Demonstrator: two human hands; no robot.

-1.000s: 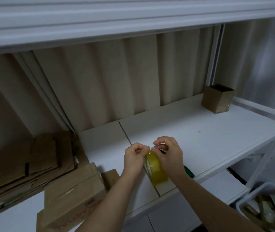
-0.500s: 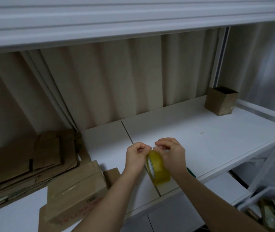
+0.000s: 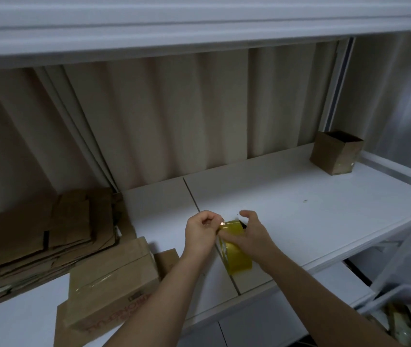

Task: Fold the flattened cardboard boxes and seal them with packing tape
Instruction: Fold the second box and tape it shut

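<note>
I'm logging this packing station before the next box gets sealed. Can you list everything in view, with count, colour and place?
Tape roll: one, yellowish clear, held over the table's front middle.
Folded box: one, brown, clear tape along its top seam, front left of the table.
Flattened boxes: a stack, brown, count unclear, far left by the curtain.
Open small box: one, brown, upright at the back right.
Table: white, two panels with a seam between them.
Curtain: beige, pleated, behind the table.
Bin: whitish, lower right, contents unclear.
Left hand: pinching the tape's free end.
Right hand: gripping the roll.
</note>
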